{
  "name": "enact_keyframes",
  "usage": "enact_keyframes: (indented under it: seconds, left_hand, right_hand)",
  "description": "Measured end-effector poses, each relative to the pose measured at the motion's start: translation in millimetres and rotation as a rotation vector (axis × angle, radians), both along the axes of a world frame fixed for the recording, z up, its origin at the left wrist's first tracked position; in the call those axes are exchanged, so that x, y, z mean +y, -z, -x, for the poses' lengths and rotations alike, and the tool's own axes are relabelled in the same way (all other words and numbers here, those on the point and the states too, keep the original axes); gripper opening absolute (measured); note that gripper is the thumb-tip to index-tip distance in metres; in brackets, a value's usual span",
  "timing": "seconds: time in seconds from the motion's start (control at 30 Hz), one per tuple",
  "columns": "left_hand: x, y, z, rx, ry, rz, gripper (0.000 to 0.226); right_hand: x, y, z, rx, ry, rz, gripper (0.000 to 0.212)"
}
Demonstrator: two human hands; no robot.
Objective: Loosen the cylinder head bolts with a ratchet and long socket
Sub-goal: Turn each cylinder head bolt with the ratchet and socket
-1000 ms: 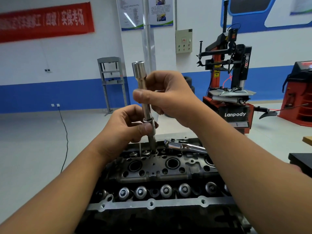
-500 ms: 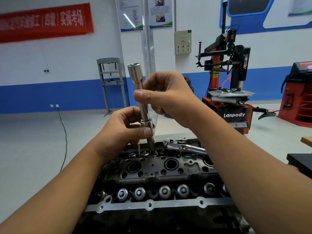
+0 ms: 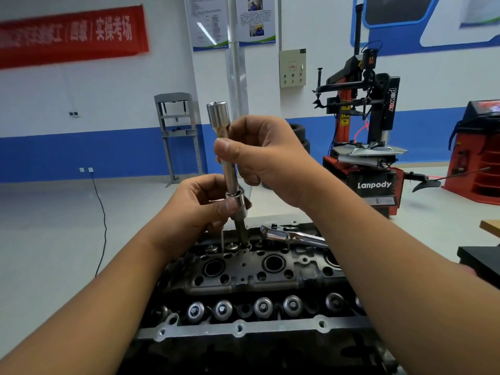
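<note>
A dark cylinder head (image 3: 243, 280) lies in front of me with its valve springs in a row. A long chrome socket and extension (image 3: 228, 169) stands nearly upright, its lower end in a bolt hole near the head's far edge. My right hand (image 3: 267, 161) pinches the shaft near its middle. Lower down, my left hand (image 3: 200, 207) pinches the collar just above the head. The ratchet (image 3: 292, 235) lies loose on the far right of the head, with no hand on it.
A red and black tyre changer (image 3: 365, 136) stands behind on the right, with a red balancer (image 3: 479, 155) at the far right. A grey shop press (image 3: 178, 136) stands against the blue and white wall. A black cable (image 3: 101, 212) runs across the floor.
The top of the socket has tilted slightly to the left. Both hands keep the same hold and the ratchet has not moved.
</note>
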State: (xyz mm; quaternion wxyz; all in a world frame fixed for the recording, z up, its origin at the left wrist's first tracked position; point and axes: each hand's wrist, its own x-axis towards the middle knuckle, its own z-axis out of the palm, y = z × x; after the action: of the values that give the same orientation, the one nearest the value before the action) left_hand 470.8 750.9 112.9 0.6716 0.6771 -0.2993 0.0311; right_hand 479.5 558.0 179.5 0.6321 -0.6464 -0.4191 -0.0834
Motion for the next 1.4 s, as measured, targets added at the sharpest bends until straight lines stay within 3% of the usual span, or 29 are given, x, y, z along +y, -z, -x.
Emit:
enact_keyframes:
  seconds: [0.17, 0.3, 0.37, 0.6, 0.8, 1.03, 1.13, 1.23, 1.33, 1.4]
  left_hand:
    - [0, 1, -2, 0.031, 0.133, 0.02, 0.039]
    - [0, 1, -4, -0.036, -0.021, -0.026, 0.067]
    - [2, 1, -6, -0.028, -0.041, -0.031, 0.062]
    - [3, 4, -6, 0.07, 0.21, -0.002, 0.049]
    - [0, 2, -5, -0.016, -0.043, -0.05, 0.066]
    - [1, 0, 1, 0.042, 0.068, -0.127, 0.042]
    - [-1, 1, 2, 0.011, 0.011, -0.106, 0.047]
    - [-1, 0, 0, 0.022, -0.026, -0.083, 0.053]
    - [-2, 1, 4, 0.07, 0.079, -0.123, 0.043]
    - [-3, 2, 5, 0.067, 0.09, -0.2, 0.034]
  right_hand:
    - [-2, -3, 2, 0.043, -0.043, 0.022, 0.017]
    - [-1, -2, 3, 0.02, -0.038, 0.028, 0.01]
    - [0, -1, 3, 0.002, -0.018, 0.014, 0.01]
    - [0, -3, 1, 0.041, -0.019, 0.033, 0.016]
    - [0, -1, 5, -0.005, -0.015, -0.005, 0.007]
    - [-1, -5, 4, 0.05, 0.016, 0.045, 0.014]
    - [-2, -3, 5, 0.01, 0.03, 0.059, 0.006]
    - [-1, -1, 3, 0.005, 0.028, 0.05, 0.013]
    - [1, -2, 3, 0.052, 0.002, 0.038, 0.005]
    - [1, -2, 3, 0.096, -0.045, 0.051, 0.011]
